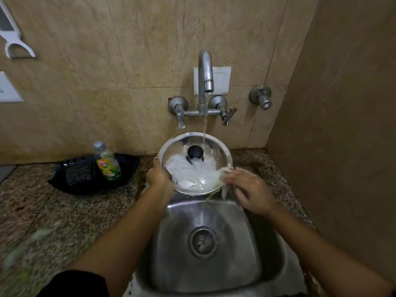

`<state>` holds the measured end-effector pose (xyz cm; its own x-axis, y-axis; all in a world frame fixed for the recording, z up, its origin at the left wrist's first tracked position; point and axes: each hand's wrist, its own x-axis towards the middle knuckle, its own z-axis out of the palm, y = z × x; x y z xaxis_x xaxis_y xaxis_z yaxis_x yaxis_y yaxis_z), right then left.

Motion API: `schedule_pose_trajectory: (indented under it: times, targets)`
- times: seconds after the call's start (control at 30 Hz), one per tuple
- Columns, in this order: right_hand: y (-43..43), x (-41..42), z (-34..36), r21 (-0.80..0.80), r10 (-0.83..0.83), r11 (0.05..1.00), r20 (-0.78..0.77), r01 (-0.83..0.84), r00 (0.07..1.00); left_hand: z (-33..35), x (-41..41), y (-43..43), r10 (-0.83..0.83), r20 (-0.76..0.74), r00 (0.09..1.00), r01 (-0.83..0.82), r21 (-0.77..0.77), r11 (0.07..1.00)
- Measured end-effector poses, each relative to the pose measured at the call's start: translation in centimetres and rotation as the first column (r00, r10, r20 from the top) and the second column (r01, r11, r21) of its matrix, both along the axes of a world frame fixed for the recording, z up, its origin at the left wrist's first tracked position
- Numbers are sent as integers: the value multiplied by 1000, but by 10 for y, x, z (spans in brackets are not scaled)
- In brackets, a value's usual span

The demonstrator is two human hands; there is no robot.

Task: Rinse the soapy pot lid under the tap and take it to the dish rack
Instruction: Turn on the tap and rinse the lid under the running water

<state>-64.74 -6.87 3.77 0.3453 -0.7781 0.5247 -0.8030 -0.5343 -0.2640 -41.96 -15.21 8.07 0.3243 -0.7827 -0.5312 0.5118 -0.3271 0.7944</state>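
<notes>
We're holding the pot lid (194,163) tilted over the back edge of the sink (205,239), directly under the tap (205,76). Water is running from the spout and hitting the lid just right of its black knob (195,152). Foam is covering the lower half of the lid and dripping off its near rim into the sink.

Our left hand (157,175) is gripping the lid's left rim: the thumb is lying on the top face and the other fingers are wrapping underneath, clamped on the rim. The underside fingers are hidden, so we're not seeing how far they curl.

Our right hand (249,190) is resting palm down at the lid's lower right rim. Its fingers (230,175) are spread slightly apart and extended, with the tips touching the soapy edge. We're reading that as contact, not a closed grip.

On the worktop (53,211), left of the sink, a dish soap bottle (107,162) is standing upright in a black tray (94,174), next to a dark scrub pad (78,173). Tray and bottle are sitting well apart from both hands.
</notes>
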Motion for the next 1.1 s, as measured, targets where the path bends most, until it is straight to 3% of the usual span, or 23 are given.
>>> schedule_pose_trajectory:
  times: [0.07, 0.13, 0.2, 0.33, 0.37, 0.5, 0.63, 0.73, 0.8, 0.83, 0.9, 0.97, 1.03, 1.1]
  targets:
    - [3, 13, 3, -10, -4, 1000, -27, 4, 1000, -3, -1, 0, 32, 5, 999, -32, 17, 999]
    - [-2, 42, 6, 80, 152, 986, -100, -145, 983, -5, -6, 3, 30, 16, 999, -30, 26, 999]
    - [-11, 61, 11, 151, 214, 970, -146, -192, 966, -4, -11, 8, 11, 24, 1000, -12, 48, 999]
    - [-15, 37, 12, 56, -120, 992, 44, 117, 992, -1, -6, 5, 10, -35, 999, -9, 23, 1000]
    - [-10, 34, 9, 15, -116, 993, 39, 115, 992, -1, -4, 3, 3, -37, 999, -3, 10, 1000]
    - [-21, 70, 9, -36, 109, 991, -355, -130, 928, -3, -12, 5, -68, 62, 996, 69, -15, 997]
    - [-62, 90, 32, -72, -210, 977, -430, 198, 878, -8, -22, 4, -124, 146, 982, 144, -142, 979]
    - [-81, 66, 47, 120, -429, 877, -241, 466, 870, -5, -19, 6, -139, 315, 939, 228, -265, 937]
    - [-85, 60, 53, 241, -473, 841, -107, 484, 875, -6, -17, 6, -138, 361, 922, 260, -316, 912]
    - [-86, 64, 55, 212, -417, 876, -117, 433, 901, -6, -17, 5, -135, 374, 917, 265, -321, 909]
    - [-88, 80, 59, 201, -160, 964, -79, 172, 984, -7, -19, 4, -155, 405, 901, 295, -312, 903]
    - [-98, 87, 60, 286, 38, 958, 1, -37, 999, -8, -19, 4, -182, 434, 882, 343, -328, 880]
    - [-116, 75, 58, 346, -41, 938, 155, -15, 987, -9, -14, 3, -191, 456, 869, 365, -331, 870]
    - [-124, 50, 60, 451, -225, 892, 407, 19, 885, -8, -7, 4, -201, 432, 879, 356, -316, 879]
